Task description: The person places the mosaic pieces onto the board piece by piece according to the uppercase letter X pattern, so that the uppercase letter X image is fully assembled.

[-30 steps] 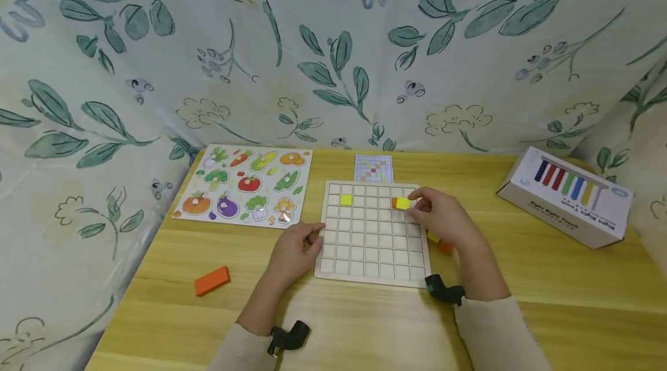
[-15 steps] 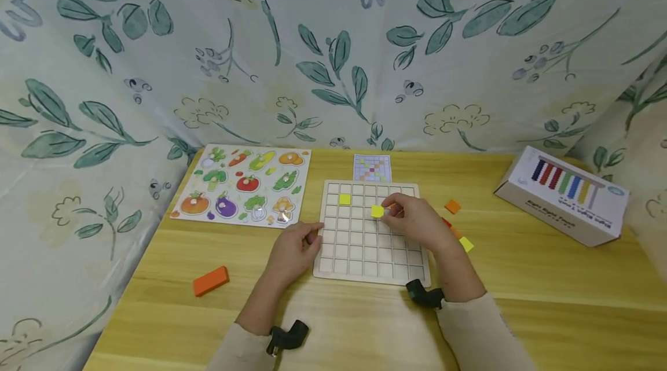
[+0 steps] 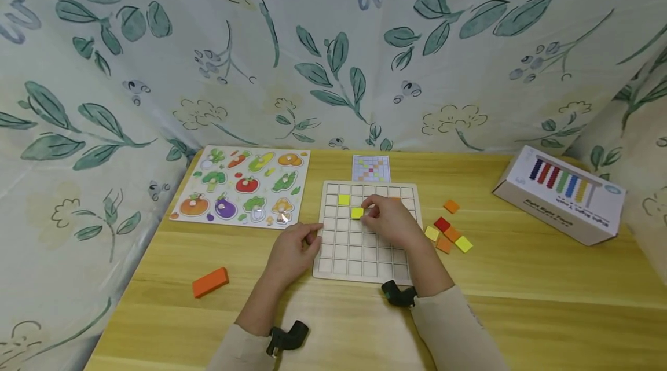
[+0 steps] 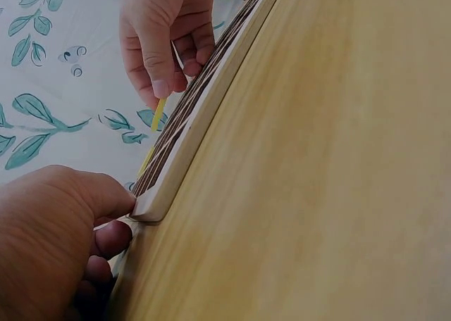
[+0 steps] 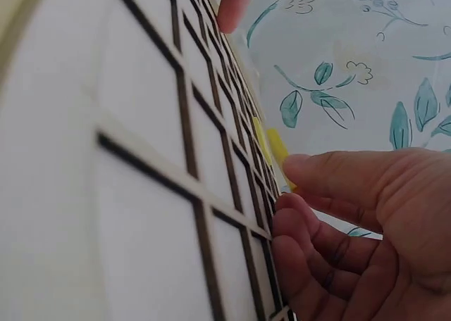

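Note:
My right hand [image 3: 389, 217] pinches a yellow square tile [image 3: 356, 213] between thumb and fingers over the upper left part of a pale wooden grid board [image 3: 355, 253]. In the right wrist view the held tile [image 5: 277, 146] is tilted, close to the board. Another yellow tile [image 3: 344, 199] lies in a cell near the board's upper left corner. An orange tile [image 3: 395, 199] on the board is partly covered by my right hand. My left hand [image 3: 292, 252] touches the board's left edge with its fingertips; in the left wrist view its lower fingers are partly hidden.
Loose orange, red and yellow tiles [image 3: 451, 234] lie right of the board. A pattern card [image 3: 371, 169] is behind it. A vegetable puzzle board [image 3: 242, 186] and an orange block [image 3: 211, 282] are at left; a box [image 3: 560, 197] stands at far right.
My right hand has moved left across the board with the yellow tile, uncovering the loose tiles on the right. The left hand stays at the board's edge.

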Motion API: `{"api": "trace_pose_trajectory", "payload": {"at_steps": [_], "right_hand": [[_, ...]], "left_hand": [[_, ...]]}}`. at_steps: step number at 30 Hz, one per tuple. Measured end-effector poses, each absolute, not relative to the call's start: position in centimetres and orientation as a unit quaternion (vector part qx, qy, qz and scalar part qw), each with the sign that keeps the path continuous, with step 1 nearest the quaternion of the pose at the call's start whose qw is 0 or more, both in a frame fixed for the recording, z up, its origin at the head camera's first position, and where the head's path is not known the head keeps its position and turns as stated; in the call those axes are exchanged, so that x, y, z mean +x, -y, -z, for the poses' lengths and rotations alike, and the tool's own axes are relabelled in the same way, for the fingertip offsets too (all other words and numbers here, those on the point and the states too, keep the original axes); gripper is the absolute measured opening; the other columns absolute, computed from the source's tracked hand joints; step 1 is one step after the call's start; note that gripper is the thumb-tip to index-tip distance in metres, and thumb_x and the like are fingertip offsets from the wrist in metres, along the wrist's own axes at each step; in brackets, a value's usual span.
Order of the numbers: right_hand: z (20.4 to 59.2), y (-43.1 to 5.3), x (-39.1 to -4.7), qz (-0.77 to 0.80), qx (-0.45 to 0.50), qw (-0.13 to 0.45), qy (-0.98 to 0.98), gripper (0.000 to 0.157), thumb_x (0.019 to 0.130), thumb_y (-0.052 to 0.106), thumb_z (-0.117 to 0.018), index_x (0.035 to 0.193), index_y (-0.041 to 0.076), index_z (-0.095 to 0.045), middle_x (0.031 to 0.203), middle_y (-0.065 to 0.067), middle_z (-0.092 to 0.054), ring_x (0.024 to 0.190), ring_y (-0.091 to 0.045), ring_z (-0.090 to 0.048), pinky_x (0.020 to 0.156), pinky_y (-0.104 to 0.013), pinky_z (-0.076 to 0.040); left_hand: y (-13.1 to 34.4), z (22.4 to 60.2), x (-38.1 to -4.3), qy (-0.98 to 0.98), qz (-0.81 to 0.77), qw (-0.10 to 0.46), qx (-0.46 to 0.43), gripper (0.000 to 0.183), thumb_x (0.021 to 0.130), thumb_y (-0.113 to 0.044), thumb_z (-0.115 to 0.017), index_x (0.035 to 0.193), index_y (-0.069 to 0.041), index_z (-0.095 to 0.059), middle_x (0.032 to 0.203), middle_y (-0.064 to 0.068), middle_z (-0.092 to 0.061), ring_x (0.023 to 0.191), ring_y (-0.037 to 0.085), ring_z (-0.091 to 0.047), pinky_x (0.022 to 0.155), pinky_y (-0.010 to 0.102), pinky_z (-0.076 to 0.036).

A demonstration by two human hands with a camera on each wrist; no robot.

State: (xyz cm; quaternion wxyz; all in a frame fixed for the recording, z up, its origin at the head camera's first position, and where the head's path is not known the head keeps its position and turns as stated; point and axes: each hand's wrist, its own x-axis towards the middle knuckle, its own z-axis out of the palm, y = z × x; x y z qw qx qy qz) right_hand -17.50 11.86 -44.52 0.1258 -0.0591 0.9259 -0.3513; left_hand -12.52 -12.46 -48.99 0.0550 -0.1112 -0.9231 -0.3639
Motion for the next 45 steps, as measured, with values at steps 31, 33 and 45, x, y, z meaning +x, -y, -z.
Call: {"api": "trace_pose_trajectory", "payload": {"at_steps": [31,33,45], "right_hand": [[44.2,-14.9,-17.6,0.374,-0.021,0.115,-0.920,0.033,0.096,0.025,-0.070,0.128,0.018,-0.067,0.100,-0.005,-0.065,0.086,-0.023,-0.057,0.072,-0.031,-0.046],[44.1,-16.1,-17.7,0.378,-0.005,0.109,-0.919,0.035,0.096,0.025,-0.070,0.130,0.017,-0.065,0.103,-0.007,-0.064,0.089,-0.024,-0.057,0.072,-0.031,-0.047],[43.6,-22.9,-17.5,0.411,0.043,0.082,-0.907,0.042,0.100,0.029,-0.065,0.139,0.012,-0.059,0.117,-0.015,-0.060,0.098,-0.029,-0.056,0.074,-0.029,-0.051]], "left_hand": [[12.3,49.2,-12.4,0.924,0.365,0.047,-0.108,0.026,0.093,-0.016,-0.072,0.118,-0.012,-0.077,0.075,-0.010,-0.058,0.069,0.006,-0.046,0.063,0.021,-0.040],[12.3,49.2,-12.4,0.923,0.365,0.047,-0.107,0.026,0.093,-0.016,-0.072,0.118,-0.012,-0.077,0.075,-0.010,-0.058,0.070,0.006,-0.046,0.063,0.021,-0.041],[12.4,49.2,-12.5,0.923,0.366,0.051,-0.103,0.026,0.093,-0.016,-0.072,0.118,-0.013,-0.077,0.076,-0.010,-0.058,0.070,0.007,-0.047,0.063,0.021,-0.041]]}}
